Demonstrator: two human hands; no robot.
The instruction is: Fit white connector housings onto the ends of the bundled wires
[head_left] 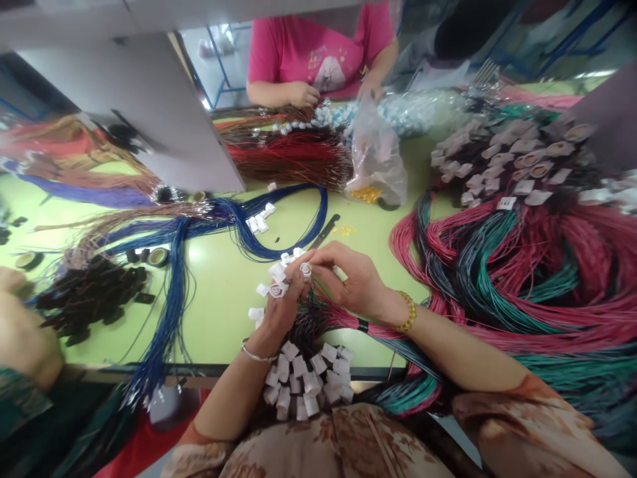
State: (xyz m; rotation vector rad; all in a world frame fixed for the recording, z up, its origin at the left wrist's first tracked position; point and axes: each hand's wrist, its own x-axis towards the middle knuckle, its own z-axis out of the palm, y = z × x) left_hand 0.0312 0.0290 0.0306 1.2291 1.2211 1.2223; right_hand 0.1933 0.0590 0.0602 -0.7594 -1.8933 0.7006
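Observation:
My left hand (284, 307) is closed around a white plastic connector (305, 269) with thin wires running down from it. Against that connector, the fingers of my right hand (352, 275) are pinched together; whatever is between their tips is too small to make out. Several more white connectors (277, 273) lie around my left fingers. Below my wrists, a cluster of white connectors (301, 385) hangs at the table edge, on a red, black and green wire bundle (343, 317) tied with a black band. A dark-handled knife (326, 231) lies just beyond my hands beside small yellow pieces (344, 230).
Blue wires (180, 285) and black connectors (94, 295) lie left. Heaped red, black and green wires (497, 265) fill the right. A clear bag (377, 156) holds yellow pieces. A person in a pink shirt (318, 56) works opposite; another person's blurred arm (27, 332) is at left.

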